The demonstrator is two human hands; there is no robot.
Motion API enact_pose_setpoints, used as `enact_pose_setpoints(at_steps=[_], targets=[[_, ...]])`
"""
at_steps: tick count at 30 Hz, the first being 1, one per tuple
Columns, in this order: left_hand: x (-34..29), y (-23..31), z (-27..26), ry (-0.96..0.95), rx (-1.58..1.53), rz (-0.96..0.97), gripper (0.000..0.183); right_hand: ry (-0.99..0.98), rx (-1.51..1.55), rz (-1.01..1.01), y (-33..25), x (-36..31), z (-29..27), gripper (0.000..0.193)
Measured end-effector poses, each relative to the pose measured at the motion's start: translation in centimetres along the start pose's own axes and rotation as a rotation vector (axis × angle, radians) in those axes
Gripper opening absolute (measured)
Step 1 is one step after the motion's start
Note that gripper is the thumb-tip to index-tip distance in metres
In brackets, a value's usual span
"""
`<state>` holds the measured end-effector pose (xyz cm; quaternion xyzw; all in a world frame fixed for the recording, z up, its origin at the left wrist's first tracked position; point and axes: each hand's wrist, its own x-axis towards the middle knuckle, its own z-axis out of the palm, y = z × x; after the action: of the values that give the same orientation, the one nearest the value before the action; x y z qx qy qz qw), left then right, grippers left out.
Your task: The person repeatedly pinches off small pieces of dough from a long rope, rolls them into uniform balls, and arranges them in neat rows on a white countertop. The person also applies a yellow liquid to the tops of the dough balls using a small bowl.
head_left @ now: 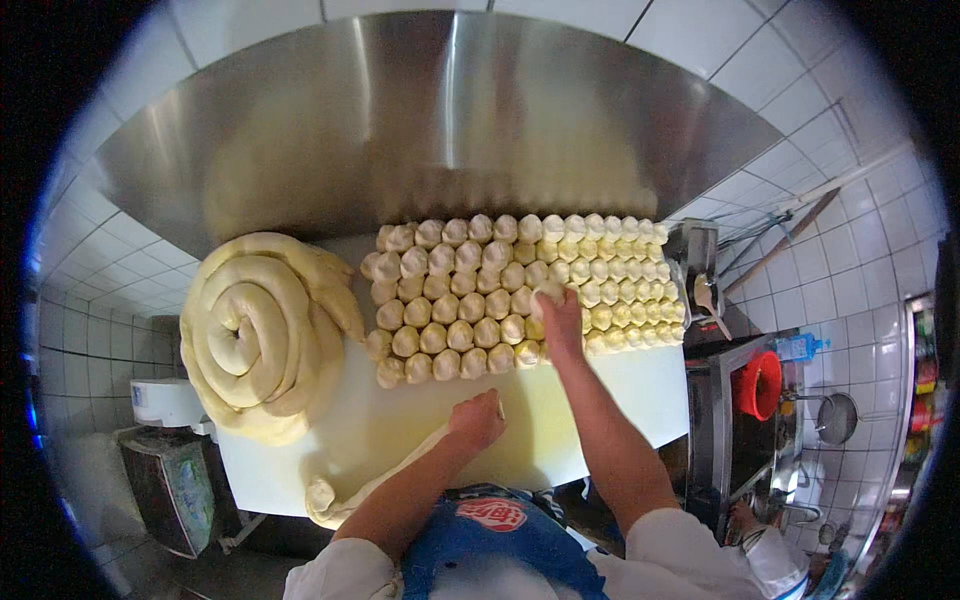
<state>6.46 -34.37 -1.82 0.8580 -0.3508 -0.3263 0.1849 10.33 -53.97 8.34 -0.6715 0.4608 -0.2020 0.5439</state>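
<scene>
At a white worktop (640, 385), a person's left hand (480, 418) is closed in a fist around a dough rope (322, 497), which runs beside the left forearm to the near edge. The right hand (558, 315) reaches in among tightly packed rows of dough pieces (460, 335), fingertips at a pale lump (541, 302); whether they grip it cannot be told. A large dough coil (240, 335) sits left of the rows, near a metal panel (450, 120).
</scene>
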Motion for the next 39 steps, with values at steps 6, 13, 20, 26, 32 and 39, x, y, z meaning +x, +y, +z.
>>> enact_pose_setpoints(at_steps=[6,13,20,26,32,39], targets=[[-0.1,0.8,-3.4,-0.150,-0.165,-0.017,0.032,-0.221,0.157,-0.125,7.6,12.4,4.4,0.038],[-4.0,0.8,-4.4,-0.004,-0.406,-0.006,0.057,-0.080,-0.319,-0.154,4.5,13.1,5.3,0.054],[-21.9,-13.5,-8.5,0.684,0.033,-0.443,0.062,-0.785,-0.493,-0.582,7.5,-9.0,-0.8,0.069],[-27.3,-18.5,-8.1,0.432,-0.041,-0.593,0.062,-0.849,-1.018,-1.002,7.9,-17.8,0.5,0.071],[-28.7,-18.5,-9.8,0.990,-0.732,-0.298,0.046,-0.649,-1.034,-0.956,7.4,-20.3,-4.9,0.061],[-27.2,-21.4,-7.6,0.864,-0.247,-0.340,0.031,-0.430,-0.991,-0.625,11.3,-22.9,-8.6,0.063]])
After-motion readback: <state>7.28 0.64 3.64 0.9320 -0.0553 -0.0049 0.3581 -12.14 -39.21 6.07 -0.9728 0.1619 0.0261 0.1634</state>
